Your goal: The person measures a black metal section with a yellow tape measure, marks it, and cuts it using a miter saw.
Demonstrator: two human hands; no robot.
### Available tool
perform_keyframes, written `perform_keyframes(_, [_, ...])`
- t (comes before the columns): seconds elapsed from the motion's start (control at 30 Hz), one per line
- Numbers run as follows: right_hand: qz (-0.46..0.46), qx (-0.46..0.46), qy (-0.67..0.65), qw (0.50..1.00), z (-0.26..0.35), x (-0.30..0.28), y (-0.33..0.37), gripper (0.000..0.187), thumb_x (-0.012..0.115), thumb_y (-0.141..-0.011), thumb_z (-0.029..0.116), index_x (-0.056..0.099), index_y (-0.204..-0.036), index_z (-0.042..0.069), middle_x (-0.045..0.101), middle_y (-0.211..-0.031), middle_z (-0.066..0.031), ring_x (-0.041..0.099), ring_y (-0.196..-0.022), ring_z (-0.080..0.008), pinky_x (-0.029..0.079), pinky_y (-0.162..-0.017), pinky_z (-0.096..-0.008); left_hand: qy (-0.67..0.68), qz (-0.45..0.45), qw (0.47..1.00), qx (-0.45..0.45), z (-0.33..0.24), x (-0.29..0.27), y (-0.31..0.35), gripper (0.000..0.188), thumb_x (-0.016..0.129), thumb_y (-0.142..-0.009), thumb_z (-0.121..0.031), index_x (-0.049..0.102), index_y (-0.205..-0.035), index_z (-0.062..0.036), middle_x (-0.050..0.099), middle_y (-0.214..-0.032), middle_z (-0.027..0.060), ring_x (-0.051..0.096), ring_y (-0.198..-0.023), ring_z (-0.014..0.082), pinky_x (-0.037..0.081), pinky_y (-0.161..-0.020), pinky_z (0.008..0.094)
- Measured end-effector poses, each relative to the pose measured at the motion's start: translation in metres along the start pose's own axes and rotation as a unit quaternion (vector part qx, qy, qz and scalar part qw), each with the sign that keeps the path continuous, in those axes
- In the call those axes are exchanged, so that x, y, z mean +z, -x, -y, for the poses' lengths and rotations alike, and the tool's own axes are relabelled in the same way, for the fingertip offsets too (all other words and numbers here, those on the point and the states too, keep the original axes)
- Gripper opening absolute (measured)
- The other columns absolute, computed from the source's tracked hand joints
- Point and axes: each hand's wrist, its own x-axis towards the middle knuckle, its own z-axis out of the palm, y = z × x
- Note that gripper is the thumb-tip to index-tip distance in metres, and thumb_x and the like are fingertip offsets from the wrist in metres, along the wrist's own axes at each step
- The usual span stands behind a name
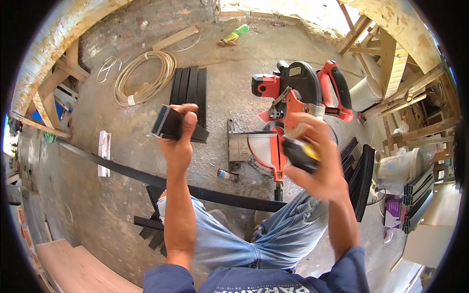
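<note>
My left hand (183,128) grips a short black rectangular tube (169,125), its cut end showing a pale edge and tilted up to the left. In my right hand (326,163), slightly smeared by motion, is a black and yellow tape measure (300,154). Just beyond that hand stands a red and black miter saw (305,82) on the floor, its grey metal fence (239,147) to the left. A long black bar (215,194) lies across in front of my knees. Several black lengths (189,90) lie side by side beyond my left hand.
A coil of beige hose (146,80) lies at the far left, near a wooden board (175,38). A white profile piece (104,154) is on the floor at left. Black offcuts (361,180), a white bucket (400,166) and wooden framing (415,107) crowd the right.
</note>
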Motion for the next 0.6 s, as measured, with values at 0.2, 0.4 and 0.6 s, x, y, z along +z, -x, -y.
perform_keyframes(0.2, [0.100,-0.188,0.030,0.977,-0.005,0.097,-0.085,0.076,0.080,-0.083,0.024,0.035,-0.140,0.002,0.056,-0.127,-0.0292,0.061,-0.110,-0.0466,0.052,-0.093,-0.0503,0.084,0.064,0.992,-0.068,-0.008,0.003,0.010,0.034,0.076,-0.093,-0.029,0.070,-0.111,-0.0005,0.066,-0.101,0.0035,0.060,-0.095,0.0138,0.045,-0.089,0.0285])
perform_keyframes(0.4, [0.088,-0.120,0.013,0.989,-0.014,0.119,-0.086,0.079,0.078,-0.086,0.030,0.033,-0.144,0.003,0.061,-0.119,-0.0288,0.061,-0.110,-0.0466,0.050,-0.092,-0.0507,0.203,-0.027,0.972,-0.117,-0.010,0.004,0.012,0.025,0.084,-0.085,-0.017,0.071,-0.100,-0.0008,0.067,-0.093,0.0023,0.062,-0.090,0.0128,0.048,-0.084,0.0268])
perform_keyframes(0.6, [0.139,-0.053,0.088,0.985,-0.066,0.099,-0.060,0.068,0.071,-0.092,0.025,0.034,-0.143,0.002,0.058,-0.121,-0.0284,0.058,-0.116,-0.0445,0.046,-0.099,-0.0494,0.208,-0.155,0.956,-0.136,-0.003,-0.022,-0.003,0.017,0.084,-0.084,-0.010,0.069,-0.090,-0.0024,0.065,-0.082,0.0042,0.063,-0.075,0.0186,0.054,-0.069,0.0325])
